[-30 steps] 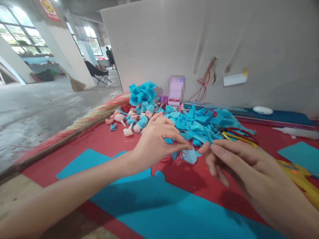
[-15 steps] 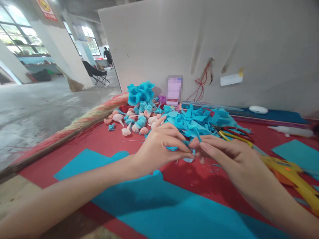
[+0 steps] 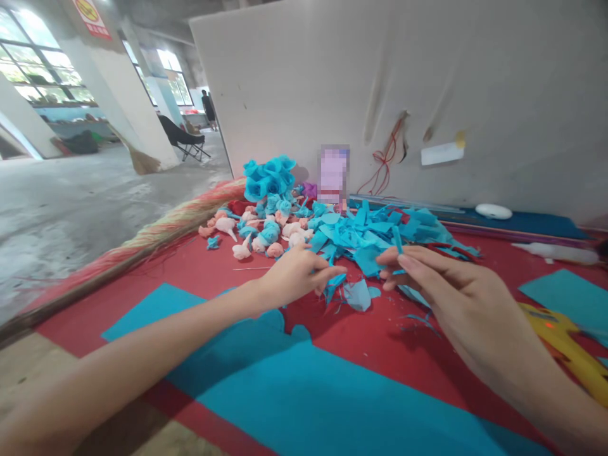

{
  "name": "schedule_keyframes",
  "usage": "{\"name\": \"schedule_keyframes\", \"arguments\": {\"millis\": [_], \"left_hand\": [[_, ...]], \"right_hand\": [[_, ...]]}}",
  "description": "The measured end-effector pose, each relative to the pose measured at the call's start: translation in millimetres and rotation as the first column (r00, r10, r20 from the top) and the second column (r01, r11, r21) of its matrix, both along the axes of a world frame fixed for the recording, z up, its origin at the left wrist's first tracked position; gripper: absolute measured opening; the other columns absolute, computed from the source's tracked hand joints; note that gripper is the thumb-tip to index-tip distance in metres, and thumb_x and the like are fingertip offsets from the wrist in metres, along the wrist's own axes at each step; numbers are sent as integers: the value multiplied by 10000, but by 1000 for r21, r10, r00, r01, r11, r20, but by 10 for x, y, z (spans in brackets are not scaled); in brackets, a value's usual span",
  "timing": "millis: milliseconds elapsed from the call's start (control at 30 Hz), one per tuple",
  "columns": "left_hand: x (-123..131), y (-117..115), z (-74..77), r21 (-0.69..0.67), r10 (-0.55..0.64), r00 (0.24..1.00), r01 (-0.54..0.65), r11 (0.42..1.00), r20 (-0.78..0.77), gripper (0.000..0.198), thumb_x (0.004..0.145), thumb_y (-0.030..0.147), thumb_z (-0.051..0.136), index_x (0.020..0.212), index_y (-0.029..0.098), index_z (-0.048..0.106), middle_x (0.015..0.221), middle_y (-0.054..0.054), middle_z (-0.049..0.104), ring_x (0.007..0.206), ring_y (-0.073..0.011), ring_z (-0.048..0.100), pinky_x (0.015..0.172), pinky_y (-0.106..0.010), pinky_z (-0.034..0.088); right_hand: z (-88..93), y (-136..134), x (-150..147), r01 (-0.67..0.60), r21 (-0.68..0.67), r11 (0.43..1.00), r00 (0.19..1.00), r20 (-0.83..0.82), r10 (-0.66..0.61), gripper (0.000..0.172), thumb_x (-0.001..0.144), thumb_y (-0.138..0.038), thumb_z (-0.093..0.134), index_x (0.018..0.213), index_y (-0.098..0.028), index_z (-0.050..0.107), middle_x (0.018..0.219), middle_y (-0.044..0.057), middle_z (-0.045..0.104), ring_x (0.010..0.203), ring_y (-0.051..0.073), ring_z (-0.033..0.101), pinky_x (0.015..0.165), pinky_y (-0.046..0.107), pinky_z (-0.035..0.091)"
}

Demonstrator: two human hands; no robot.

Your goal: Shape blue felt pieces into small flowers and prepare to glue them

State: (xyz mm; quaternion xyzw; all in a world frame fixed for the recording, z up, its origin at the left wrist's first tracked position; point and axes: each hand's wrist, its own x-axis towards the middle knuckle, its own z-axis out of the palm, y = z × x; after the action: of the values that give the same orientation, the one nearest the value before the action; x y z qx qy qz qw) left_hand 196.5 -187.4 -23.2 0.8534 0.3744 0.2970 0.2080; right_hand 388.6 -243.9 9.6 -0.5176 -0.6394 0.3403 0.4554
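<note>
My right hand point(image 3: 441, 278) pinches a narrow blue crepe-paper strip point(image 3: 398, 239) between thumb and fingers, the strip standing upright. To its left, my left hand point(image 3: 297, 275) is closed, thumb and forefinger together; what they hold, if anything, I cannot make out. Just under its fingertips are blue paper scraps point(image 3: 358, 295) on the red tabletop point(image 3: 332, 342). Behind both hands spreads a heap of cut blue paper pieces point(image 3: 375, 231). Below my left forearm lies a large blue paper sheet point(image 3: 304, 392).
Pink and blue paper rosebuds point(image 3: 259, 237) lie at the back left, before a bunch of blue paper flowers point(image 3: 270, 177). A yellow glue gun point(image 3: 565, 342) rests at the right, near another blue sheet point(image 3: 565, 294). A pale panel point(image 3: 304, 82) stands behind; a person point(image 3: 208, 109) is far off.
My hands, close together before, have drawn apart: the left moved left, the right moved right and slightly up with the blue strip. Scraps between them now show.
</note>
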Motion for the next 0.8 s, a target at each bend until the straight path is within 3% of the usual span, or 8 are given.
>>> {"name": "schedule_keyframes", "arguments": {"millis": [67, 133, 200, 267, 400, 500, 633, 800], "left_hand": [[-10, 22, 1, -32, 39, 997, -37, 999, 64, 334, 834, 262, 423, 562, 129, 563, 511, -13, 566, 489, -102, 506, 554, -234, 423], [1, -5, 57, -56, 55, 988, -48, 997, 145, 166, 830, 184, 416, 860, 119, 565, 766, -54, 620, 667, -119, 568, 597, -220, 450], [28, -81, 160, -87, 38, 977, -20, 996, 209, 245, 824, 166, 430, 1059, 125, 487, 966, -79, 600, 808, -119, 581, 670, -211, 469], [65, -187, 275, -110, 24, 969, 3, 994, 244, 226, 851, 234, 402, 989, 138, 552, 998, -63, 604, 930, -125, 557, 771, -213, 452], [126, -363, 399, -141, -12, 938, 64, 988, 345, 121, 748, 219, 571, 740, 115, 631, 765, -28, 631, 738, -109, 562, 688, -183, 451], [135, -401, 393, -96, -35, 921, 78, 992, 389, 120, 719, 162, 603, 617, 111, 639, 659, -15, 616, 683, -98, 552, 656, -173, 440], [87, -355, 393, -81, -19, 915, 57, 995, 403, 124, 739, 155, 582, 634, 125, 641, 679, -10, 631, 679, -91, 549, 671, -183, 429], [-19, -195, 356, -203, 100, 846, 11, 979, 524, 262, 814, 218, 475, 567, 144, 524, 587, 28, 517, 612, -74, 474, 625, -193, 389]], "right_hand": [[-37, -3, 15, -51, -27, 998, 998, -49, 50, 225, 801, -432, 527, 841, -245, 647, 882, -16, 637, 751, 129, 596, 696, 209, 476], [-57, -14, 20, -118, -69, 991, 988, -107, 110, 203, 801, -428, 534, 849, -269, 649, 884, -33, 640, 759, 113, 592, 699, 186, 462], [-48, -37, 6, -152, -101, 983, 984, -112, 141, 184, 817, -404, 522, 832, -274, 651, 823, -45, 644, 715, 98, 588, 699, 177, 453], [-18, -67, -21, -166, -89, 982, 986, -50, 162, 185, 830, -371, 507, 781, -267, 651, 744, -55, 634, 673, 85, 573, 679, 158, 440], [23, -112, -71, -236, -37, 971, 965, 107, 238, 203, 834, -323, 492, 711, -256, 639, 707, -65, 623, 702, 86, 558, 685, 135, 430], [7, -112, -85, -225, -36, 974, 966, 124, 228, 188, 810, -343, 511, 720, -257, 652, 769, -54, 645, 732, 115, 577, 672, 158, 455], [-19, -92, -77, -230, -60, 971, 963, 128, 236, 217, 811, -356, 501, 700, -242, 648, 742, -40, 638, 726, 116, 576, 658, 158, 460], [-13, -81, -80, -254, -98, 962, 957, 121, 264, 236, 818, -364, 489, 712, -227, 649, 707, -22, 628, 713, 121, 571, 663, 173, 453]]}}
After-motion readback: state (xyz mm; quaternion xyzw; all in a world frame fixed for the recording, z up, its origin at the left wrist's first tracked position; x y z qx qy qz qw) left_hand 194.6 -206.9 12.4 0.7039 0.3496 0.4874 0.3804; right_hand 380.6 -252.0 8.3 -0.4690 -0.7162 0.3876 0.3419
